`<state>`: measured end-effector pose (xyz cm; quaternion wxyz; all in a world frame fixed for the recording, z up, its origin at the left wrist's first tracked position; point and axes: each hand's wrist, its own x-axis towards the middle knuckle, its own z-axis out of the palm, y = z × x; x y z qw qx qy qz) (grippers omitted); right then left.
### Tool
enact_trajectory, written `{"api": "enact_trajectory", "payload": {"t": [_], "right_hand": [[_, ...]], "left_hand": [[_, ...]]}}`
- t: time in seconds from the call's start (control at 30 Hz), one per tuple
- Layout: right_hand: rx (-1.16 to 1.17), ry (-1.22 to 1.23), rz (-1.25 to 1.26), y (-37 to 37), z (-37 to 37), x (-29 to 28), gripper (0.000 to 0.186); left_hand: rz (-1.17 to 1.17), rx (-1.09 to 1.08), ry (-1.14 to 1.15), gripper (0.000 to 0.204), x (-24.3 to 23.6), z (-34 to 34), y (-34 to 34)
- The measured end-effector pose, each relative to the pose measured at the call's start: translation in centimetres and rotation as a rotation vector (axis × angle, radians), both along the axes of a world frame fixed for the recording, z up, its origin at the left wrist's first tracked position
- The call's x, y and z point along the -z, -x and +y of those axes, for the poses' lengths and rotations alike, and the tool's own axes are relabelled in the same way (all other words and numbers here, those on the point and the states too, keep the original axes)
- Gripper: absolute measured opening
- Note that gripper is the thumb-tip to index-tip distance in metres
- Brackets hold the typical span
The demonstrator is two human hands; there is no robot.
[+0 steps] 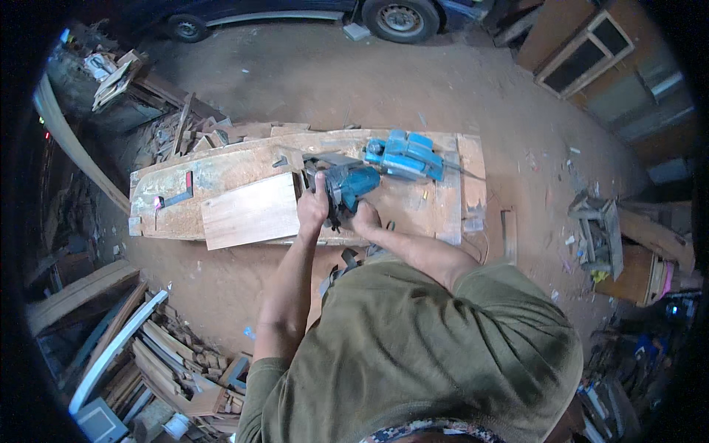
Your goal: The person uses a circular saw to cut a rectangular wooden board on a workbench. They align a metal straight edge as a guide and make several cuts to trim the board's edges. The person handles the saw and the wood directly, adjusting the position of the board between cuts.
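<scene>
A teal and black circular saw (356, 183) sits at the right end of a pale wooden board (251, 212) on the workbench (413, 210). My right hand (365, 220) is closed around the saw's rear handle. On the saw's left side, my left hand (313, 207) is closed with the thumb pointing away from me; its fingers are partly hidden, close to the board's end. Just beyond the saw, a blue electric planer (406, 155) lies on the bench. A try square (177, 193) rests left of the board.
Wood offcuts (203, 140) are heaped along the bench's far left edge. More scrap timber (159, 358) lies at the lower left. A small wooden stool (597, 232) stands to the right, and a parked vehicle (295, 11) is at the far side. A cord trails off the bench's right end.
</scene>
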<state>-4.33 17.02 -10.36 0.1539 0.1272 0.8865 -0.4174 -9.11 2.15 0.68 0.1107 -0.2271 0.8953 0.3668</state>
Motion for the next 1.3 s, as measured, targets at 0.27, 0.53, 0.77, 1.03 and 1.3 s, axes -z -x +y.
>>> {"api": "enact_trajectory", "payload": {"t": [0.27,0.53,0.77,1.03,1.3], "right_hand": [[-0.03,0.159,0.053,1.6,-1.6,-1.8,0.052],[0.165,0.66,0.066,1.6,-5.4,0.6,0.04],[0.53,1.501,-0.269,4.6,-4.4,5.8,0.044],[-0.048,0.257,0.209,3.0,-2.5,-0.3,0.053],[-0.118,0.251,-0.033,2.6,-0.7,-4.8,0.076]], "left_hand": [[-0.04,-0.039,0.011,0.103,-1.7,-1.0,1.6],[0.006,-0.229,0.002,0.104,0.8,-2.3,1.1],[0.021,-0.202,0.003,0.109,-1.5,-0.1,2.4],[-0.081,-0.15,-0.021,0.113,-1.7,-1.1,2.5],[-0.114,-0.098,0.003,0.113,-0.9,-1.5,3.0]]}}
